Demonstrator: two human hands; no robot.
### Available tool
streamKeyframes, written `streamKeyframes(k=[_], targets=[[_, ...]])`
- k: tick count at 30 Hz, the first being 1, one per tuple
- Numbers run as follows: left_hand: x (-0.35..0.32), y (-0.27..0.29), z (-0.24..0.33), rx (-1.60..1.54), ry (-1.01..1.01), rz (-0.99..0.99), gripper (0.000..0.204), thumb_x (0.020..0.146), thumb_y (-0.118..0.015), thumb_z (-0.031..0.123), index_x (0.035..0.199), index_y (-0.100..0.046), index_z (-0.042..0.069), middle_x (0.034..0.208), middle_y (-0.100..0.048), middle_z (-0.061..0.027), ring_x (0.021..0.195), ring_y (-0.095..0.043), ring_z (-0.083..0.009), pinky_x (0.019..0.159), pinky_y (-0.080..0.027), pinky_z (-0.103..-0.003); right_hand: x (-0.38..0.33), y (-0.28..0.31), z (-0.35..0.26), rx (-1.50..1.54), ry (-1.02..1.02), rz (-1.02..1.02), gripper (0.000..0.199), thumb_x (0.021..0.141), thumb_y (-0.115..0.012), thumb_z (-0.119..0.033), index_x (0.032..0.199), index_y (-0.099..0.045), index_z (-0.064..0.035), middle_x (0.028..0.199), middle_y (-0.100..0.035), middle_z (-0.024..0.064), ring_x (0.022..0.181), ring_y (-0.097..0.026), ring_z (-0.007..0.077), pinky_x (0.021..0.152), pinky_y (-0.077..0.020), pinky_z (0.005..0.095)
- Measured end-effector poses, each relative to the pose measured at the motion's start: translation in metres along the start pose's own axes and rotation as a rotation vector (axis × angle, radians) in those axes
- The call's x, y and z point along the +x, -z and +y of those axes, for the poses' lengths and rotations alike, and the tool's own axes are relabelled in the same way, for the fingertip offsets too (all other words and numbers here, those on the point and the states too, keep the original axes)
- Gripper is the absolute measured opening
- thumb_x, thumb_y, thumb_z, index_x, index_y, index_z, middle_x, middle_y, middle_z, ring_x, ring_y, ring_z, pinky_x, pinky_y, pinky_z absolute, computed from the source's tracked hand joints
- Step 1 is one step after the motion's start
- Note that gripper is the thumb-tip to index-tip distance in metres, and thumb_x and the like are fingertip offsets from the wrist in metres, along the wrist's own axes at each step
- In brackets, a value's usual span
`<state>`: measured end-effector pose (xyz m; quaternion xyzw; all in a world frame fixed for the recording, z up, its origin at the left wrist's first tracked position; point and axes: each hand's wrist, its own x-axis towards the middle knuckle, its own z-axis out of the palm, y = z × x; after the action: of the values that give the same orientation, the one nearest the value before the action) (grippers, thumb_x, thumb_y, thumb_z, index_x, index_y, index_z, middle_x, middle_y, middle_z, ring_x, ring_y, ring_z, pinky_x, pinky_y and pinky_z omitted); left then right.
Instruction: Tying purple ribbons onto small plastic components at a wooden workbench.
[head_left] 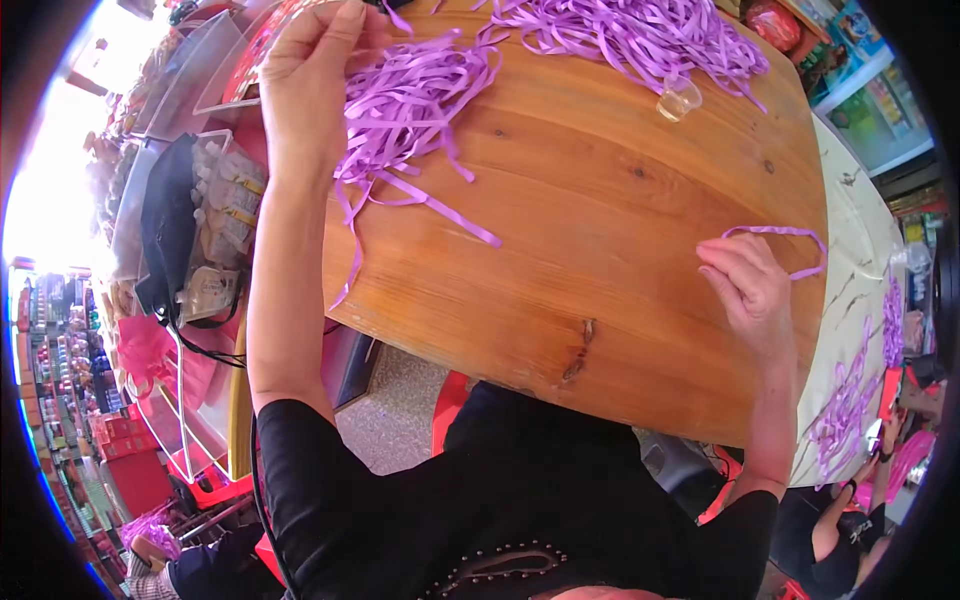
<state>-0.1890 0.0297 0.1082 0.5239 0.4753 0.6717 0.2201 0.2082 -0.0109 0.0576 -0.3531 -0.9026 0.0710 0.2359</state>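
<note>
My left hand (312,75) reaches to the far left of the round wooden table (600,250) and pinches strands in a loose pile of purple ribbon strips (410,110). My right hand (748,290) rests near the table's right edge, fingers closed on a single purple ribbon loop (790,235) that curls out beyond the fingers. A second, larger heap of purple ribbon (640,35) lies at the far side of the table.
A small clear plastic cup (680,98) sits by the far heap. Clear bins and a rack with packaged goods (215,220) stand to the left. A pale table (850,300) on the right carries more purple ribbon (845,405); another person (850,520) sits beside it.
</note>
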Motion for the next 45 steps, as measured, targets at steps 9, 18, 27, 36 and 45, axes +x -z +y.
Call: streamKeyframes(k=[9, 18, 27, 36, 45], targets=[[-0.102, -0.101, 0.064, -0.185, 0.096, -0.751, 0.009, 0.085, -0.063, 0.005, 0.093, -0.067, 0.004, 0.078, -0.062, 0.0016, 0.068, -0.053, -0.0036, 0.055, -0.040, -0.018, 0.058, 0.008, -0.060, 0.603, 0.153, 0.325, 0.036, 0.080, -0.065, -0.004, 0.114, -0.058, 0.0016, 0.109, -0.062, 0.0124, 0.094, -0.062, 0.0212, 0.081, -0.0478, 0.0282], [-0.100, -0.096, 0.048, -0.122, 0.352, -0.671, 0.010, 0.084, -0.065, 0.010, 0.089, -0.067, 0.001, 0.076, -0.061, 0.0041, 0.071, -0.051, -0.0017, 0.064, -0.041, -0.018, 0.008, 0.013, -0.032, 0.714, -0.226, 0.226, 0.017, 0.083, -0.062, 0.000, 0.100, -0.065, 0.0018, 0.082, -0.062, 0.0031, 0.075, -0.056, 0.0076, 0.066, -0.0419, 0.0179], [-0.104, -0.075, -0.018, 0.734, -0.515, -0.536, 0.016, 0.076, -0.065, 0.001, 0.092, -0.064, 0.000, 0.080, -0.061, -0.0110, 0.074, -0.060, -0.0227, 0.069, -0.046, -0.031, -0.033, 0.003, -0.003, 0.447, -0.298, 0.240, 0.016, 0.082, -0.061, 0.006, 0.097, -0.065, 0.0033, 0.085, -0.060, 0.0057, 0.075, -0.056, 0.0104, 0.062, -0.0418, 0.0197], [-0.173, -0.169, 0.004, -0.263, 0.083, -0.586, 0.026, 0.082, -0.062, 0.001, 0.108, -0.057, 0.000, 0.095, -0.060, -0.0116, 0.081, -0.060, -0.0164, 0.069, -0.047, -0.026, -0.017, -0.010, -0.024, 0.317, -0.142, 0.347, 0.022, 0.076, -0.066, 0.006, 0.097, -0.065, 0.0017, 0.078, -0.060, 0.0060, 0.068, -0.056, 0.0122, 0.059, -0.0430, 0.0216], [-0.175, -0.171, -0.004, -0.251, 0.457, -0.655, 0.009, 0.084, -0.065, 0.007, 0.088, -0.064, 0.000, 0.080, -0.060, 0.0011, 0.072, -0.052, -0.0038, 0.063, -0.043, -0.019, -0.038, 0.001, -0.002, 0.244, -0.144, 0.332, 0.026, 0.076, -0.066, 0.002, 0.102, -0.063, 0.0025, 0.081, -0.063, 0.0100, 0.072, -0.059, 0.0177, 0.064, -0.0463, 0.0240]])
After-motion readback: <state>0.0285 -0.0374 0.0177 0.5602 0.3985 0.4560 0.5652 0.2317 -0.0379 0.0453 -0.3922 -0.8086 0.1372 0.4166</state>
